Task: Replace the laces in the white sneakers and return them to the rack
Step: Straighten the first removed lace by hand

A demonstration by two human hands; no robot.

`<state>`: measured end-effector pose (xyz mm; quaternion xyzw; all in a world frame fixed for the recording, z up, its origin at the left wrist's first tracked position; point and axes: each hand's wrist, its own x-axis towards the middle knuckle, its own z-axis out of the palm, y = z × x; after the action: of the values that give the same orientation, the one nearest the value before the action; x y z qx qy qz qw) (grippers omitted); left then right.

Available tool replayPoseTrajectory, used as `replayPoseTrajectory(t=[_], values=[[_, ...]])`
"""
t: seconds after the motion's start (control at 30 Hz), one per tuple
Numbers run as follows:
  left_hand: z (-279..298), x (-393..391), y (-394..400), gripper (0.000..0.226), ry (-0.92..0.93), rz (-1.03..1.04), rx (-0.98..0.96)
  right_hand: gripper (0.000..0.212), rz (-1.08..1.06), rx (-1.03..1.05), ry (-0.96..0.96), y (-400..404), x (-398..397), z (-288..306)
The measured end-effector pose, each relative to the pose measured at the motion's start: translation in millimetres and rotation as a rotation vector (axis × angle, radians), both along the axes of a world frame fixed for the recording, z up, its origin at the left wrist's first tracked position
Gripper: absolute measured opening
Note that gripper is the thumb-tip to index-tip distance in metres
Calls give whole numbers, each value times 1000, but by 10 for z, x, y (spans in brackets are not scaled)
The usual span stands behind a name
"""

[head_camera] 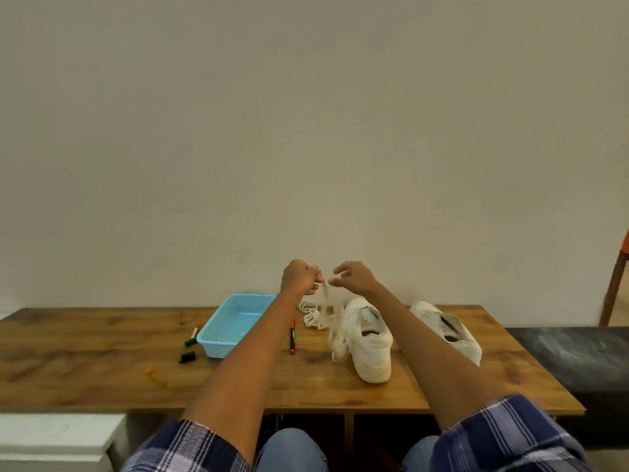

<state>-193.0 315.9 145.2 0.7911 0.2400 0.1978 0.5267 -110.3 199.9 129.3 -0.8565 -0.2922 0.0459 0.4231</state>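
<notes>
Pinching lace (326,294), left hand (299,277); right hand (354,278) loosely curled.

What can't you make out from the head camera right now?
- Head view, white flat shoelace: motion blur below the left hand hides where it runs and whether the right hand touches it.
- Nearer white leather sneaker: its eyelets face away, so lacing is unseen.
- Light blue plastic basket: small pale items inside, too small to identify.
- Shoe rack: not in view.
</notes>
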Motion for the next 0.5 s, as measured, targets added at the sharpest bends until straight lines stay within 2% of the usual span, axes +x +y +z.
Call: replayPoseTrajectory(t=[0.13,0.23,0.33,0.43,0.5], values=[[16,-74,65,18,4,-35,-76,41,137,19,35,88,-161,-28],[26,-110,-7,17,16,-60,-126,33,223,99,69,67,-301,77],[97,-165,-84,19,-19,-71,-146,26,203,84,24,-4,-311,158],[181,-258,-137,17,-92,-79,-246,18,175,51,-59,-146,-302,239],[231,-318,-184,20,-163,-104,-353,12,208,144,-88,-250,-348,321]])
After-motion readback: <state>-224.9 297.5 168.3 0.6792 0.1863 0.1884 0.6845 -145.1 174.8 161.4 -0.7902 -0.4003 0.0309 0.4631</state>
